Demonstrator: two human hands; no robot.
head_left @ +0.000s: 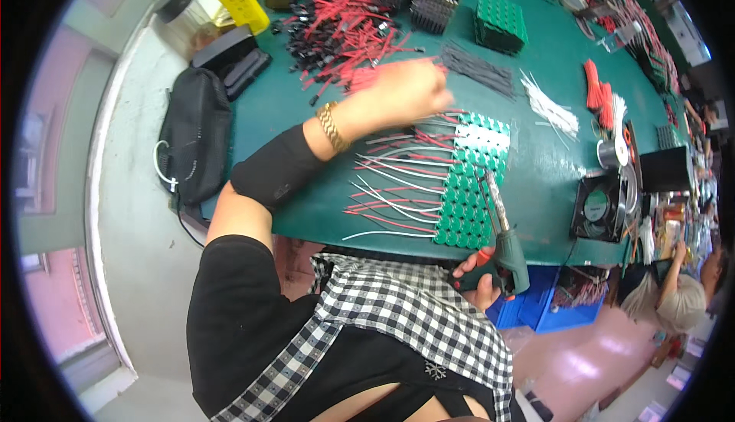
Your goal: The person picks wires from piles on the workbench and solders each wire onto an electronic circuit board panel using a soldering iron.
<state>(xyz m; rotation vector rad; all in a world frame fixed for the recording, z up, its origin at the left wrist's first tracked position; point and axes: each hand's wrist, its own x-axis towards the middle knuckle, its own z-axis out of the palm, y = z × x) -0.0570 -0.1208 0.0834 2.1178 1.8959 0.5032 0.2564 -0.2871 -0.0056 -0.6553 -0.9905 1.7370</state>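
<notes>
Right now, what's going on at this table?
A person's right hand grips what looks like a green soldering gun, its metal tip over a green board with red and white wires along its left side. The blurred left hand is by a pile of red and black wires; I can't tell whether it holds anything.

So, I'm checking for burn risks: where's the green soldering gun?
In the head view, right of centre: the soldering gun is in the right hand, its tip near the green board's right edge.
</notes>
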